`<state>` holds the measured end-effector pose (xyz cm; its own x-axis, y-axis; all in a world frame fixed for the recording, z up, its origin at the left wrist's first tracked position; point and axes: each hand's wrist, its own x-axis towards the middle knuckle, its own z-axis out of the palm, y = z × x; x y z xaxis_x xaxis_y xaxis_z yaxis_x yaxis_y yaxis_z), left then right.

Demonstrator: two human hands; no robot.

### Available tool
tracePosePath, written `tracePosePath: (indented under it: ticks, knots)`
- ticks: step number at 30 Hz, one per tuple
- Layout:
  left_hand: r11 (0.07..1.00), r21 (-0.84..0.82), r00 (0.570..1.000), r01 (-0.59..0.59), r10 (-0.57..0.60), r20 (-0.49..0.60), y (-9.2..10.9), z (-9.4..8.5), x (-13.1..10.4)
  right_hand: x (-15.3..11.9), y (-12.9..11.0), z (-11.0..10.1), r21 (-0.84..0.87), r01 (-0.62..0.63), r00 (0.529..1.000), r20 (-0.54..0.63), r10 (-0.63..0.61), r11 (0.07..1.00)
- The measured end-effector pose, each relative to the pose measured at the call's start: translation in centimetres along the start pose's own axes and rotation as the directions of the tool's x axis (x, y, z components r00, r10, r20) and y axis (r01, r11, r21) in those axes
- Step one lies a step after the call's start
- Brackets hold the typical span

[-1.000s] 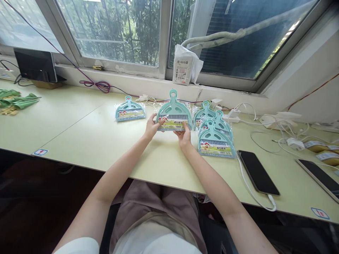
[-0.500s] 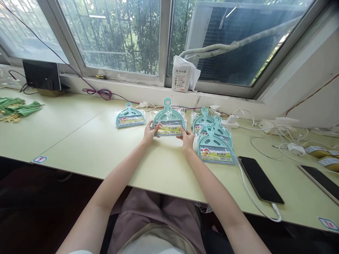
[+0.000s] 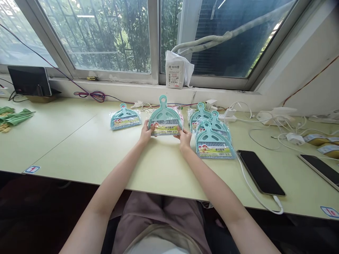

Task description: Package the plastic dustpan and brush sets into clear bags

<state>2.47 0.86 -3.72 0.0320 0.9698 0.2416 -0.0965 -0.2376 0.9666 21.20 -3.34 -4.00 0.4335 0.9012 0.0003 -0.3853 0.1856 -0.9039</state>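
Note:
Between my two hands is a plastic-wrapped teal dustpan and brush set, its ringed handle pointing away from me. My left hand grips its lower left corner, thumb on the front. At the lower right corner my right hand holds it the same way. To the left lies a similar wrapped set on the pale green table. Several more wrapped sets overlap one another to the right of my right hand.
A phone with a white cable lies at the right, another phone beyond it. White cables and plugs clutter the back right. A black tablet stands back left, near green bundles. A wrapped box sits on the sill.
The view has shifted slightly, so most things appear a little further left. Both hands still hold the same set, which looks nearly unchanged in position.

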Motion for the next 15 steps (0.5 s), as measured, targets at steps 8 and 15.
tracePosePath:
  ticks: [8, 15]
  knots:
    - [0.999, 0.037, 1.0, -0.01, 0.011, -0.011, -0.9, -0.7, 0.5, -0.2, -0.3, 0.0, 0.019, -0.125, 0.991, 0.049, 0.124, 0.992]
    - [0.995, 0.101, 0.997, -0.005, 0.013, -0.077, -1.2, -1.3, 0.9, -0.3, -0.4, 0.2, -0.053, -0.142, 0.985, 0.096, 0.146, 0.988]
